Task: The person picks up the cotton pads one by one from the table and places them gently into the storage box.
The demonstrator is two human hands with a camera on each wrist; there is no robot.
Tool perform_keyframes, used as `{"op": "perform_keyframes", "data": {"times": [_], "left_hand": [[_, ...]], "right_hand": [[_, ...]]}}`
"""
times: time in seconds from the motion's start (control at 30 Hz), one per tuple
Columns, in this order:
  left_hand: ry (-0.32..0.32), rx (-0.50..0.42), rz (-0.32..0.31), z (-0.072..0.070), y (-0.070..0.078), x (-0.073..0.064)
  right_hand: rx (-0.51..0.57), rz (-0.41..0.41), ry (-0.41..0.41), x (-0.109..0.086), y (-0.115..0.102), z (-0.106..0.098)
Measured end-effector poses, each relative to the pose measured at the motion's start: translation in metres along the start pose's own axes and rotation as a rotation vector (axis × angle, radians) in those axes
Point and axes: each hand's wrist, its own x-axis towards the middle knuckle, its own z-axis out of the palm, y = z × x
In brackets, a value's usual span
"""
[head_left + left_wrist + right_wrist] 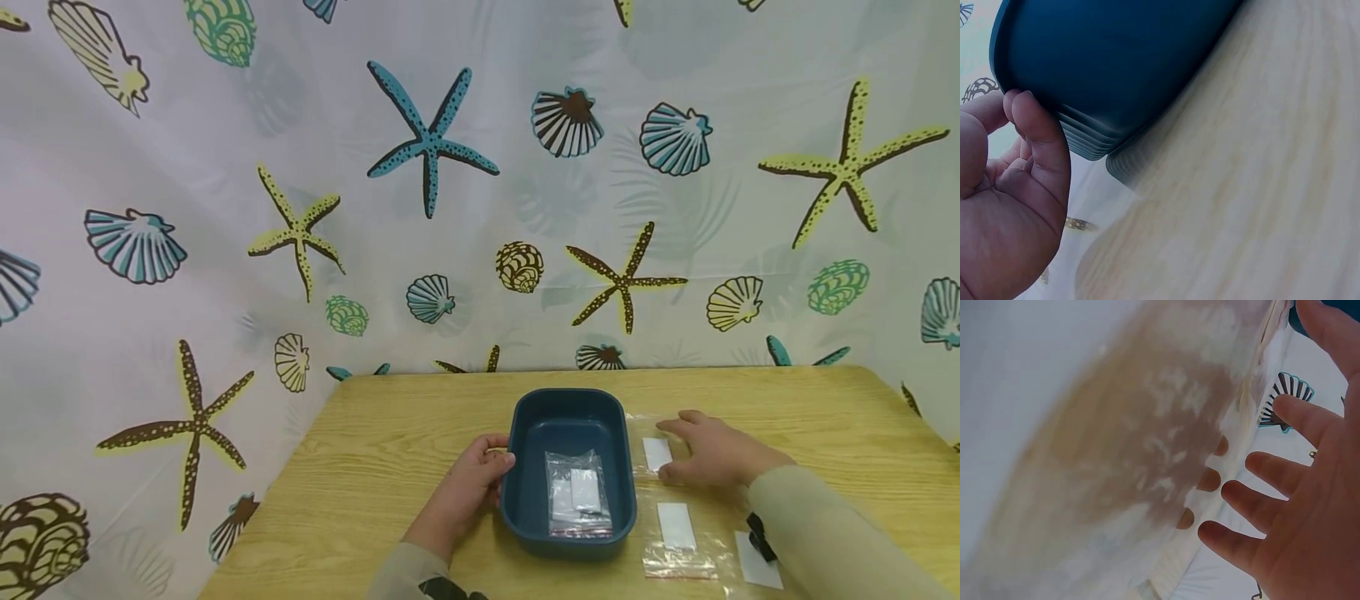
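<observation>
A dark blue rectangular tub [568, 548] stands on the table. My left hand [468, 492] pinches its left rim, thumb on top and fingers against the outer side; the left wrist view shows this hand [1019, 187] close up. Inside the tub lie clear zip bags [581, 492] with white cards in them. To the right of the tub, my right hand [708, 450] is spread low over a clear bag with a white card [657, 455]. In the right wrist view the right hand's fingers [1272, 469] are extended and apart above the shiny table, holding nothing.
Nearer me, right of the tub, lies another clear bag with a white card [677, 527]. A further white card [757, 560] lies beneath the right forearm. The wooden table [405, 433] meets a curtain [465, 275] printed with starfish and shells at its back edge.
</observation>
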Motion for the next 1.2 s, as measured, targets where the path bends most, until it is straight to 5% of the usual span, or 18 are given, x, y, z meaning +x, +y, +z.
{"op": "perform_keyframes", "data": {"times": [0.47,1.2], "left_hand": [[-0.004,0.003,-0.003,0.001,0.0002,-0.0011],[-0.009,0.006,-0.007,0.0011,0.0015,-0.0024]], "right_hand": [[-0.027,0.04,-0.051,0.0038,-0.0005,0.0023],[-0.061,0.027,-0.009,0.0069,-0.0001,0.003]]}}
